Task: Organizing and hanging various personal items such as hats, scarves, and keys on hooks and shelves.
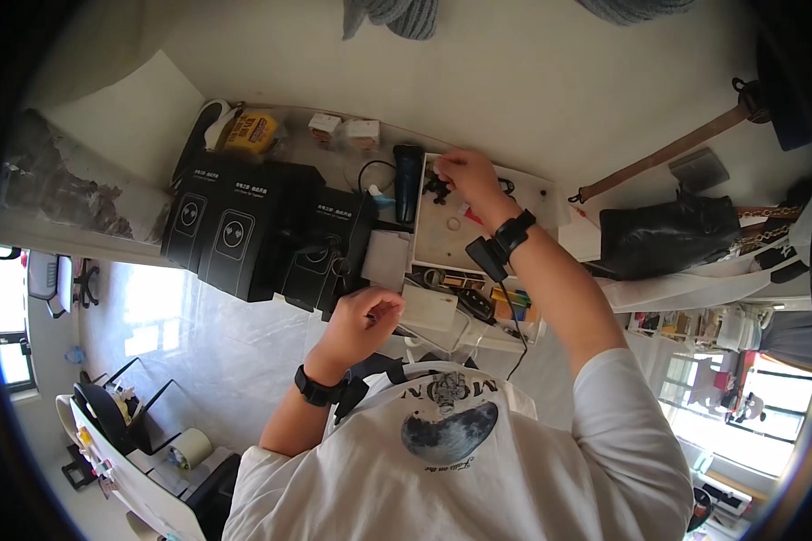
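Note:
My right hand [470, 177] reaches into a shallow white tray [440, 247], its fingertips bent together above small black pieces [436, 191] at the left end. Whether anything is pinched there is hidden by the fingers. A red item [472, 216] lies partly behind my right wrist. My left hand [367, 316] is curled in front of the black boxes, thumb and fingers close together; I cannot tell if it holds something small. Near it are white papers [386, 257] and a cream-coloured flat box [430, 308]. A black car key [475, 304] rests below the tray.
Black printed cartons [233, 237] stand to the left. Beside the tray is a dark blue tumbler [407, 182]. A yellow package [252, 132] and small white boxes [363, 134] sit along the wall. On the right are a black leather bag [663, 230] and a brown strap [670, 157].

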Motion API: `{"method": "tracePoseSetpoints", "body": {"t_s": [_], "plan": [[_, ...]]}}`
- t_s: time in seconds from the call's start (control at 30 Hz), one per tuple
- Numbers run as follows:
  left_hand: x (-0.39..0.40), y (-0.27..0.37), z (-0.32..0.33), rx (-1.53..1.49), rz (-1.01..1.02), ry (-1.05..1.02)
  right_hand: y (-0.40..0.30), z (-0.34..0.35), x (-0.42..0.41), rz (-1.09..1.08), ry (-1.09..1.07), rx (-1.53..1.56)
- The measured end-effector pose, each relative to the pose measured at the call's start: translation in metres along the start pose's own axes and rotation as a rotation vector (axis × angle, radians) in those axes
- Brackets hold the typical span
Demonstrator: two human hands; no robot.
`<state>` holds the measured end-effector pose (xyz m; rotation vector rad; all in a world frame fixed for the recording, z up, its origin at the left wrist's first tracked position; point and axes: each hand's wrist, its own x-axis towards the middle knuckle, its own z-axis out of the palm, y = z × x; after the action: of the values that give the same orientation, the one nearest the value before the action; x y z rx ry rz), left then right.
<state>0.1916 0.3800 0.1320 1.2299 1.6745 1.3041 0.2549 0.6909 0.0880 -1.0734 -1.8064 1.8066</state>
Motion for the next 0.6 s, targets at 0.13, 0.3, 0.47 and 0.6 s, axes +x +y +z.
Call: {"method": "tracePoseSetpoints", "body": {"t_s": [0.13, 0.3, 0.47, 0.6], "plan": [[0.0, 0.0, -0.001, -0.024, -0.009, -0.021, 0.011, 0.013, 0.006, -0.052, 0.123, 0.081], [-0.001, 0.0, -0.002, -0.025, -0.015, -0.018, 0.012, 0.017, 0.002, -0.089, 0.167, 0.072], [-0.001, 0.001, -0.002, -0.028, -0.011, -0.02, 0.007, 0.021, -0.003, -0.218, 0.312, -0.401], [-0.002, 0.002, -0.002, -0.037, -0.019, -0.016, 0.008, 0.025, -0.007, -0.27, 0.36, -0.365]]}}
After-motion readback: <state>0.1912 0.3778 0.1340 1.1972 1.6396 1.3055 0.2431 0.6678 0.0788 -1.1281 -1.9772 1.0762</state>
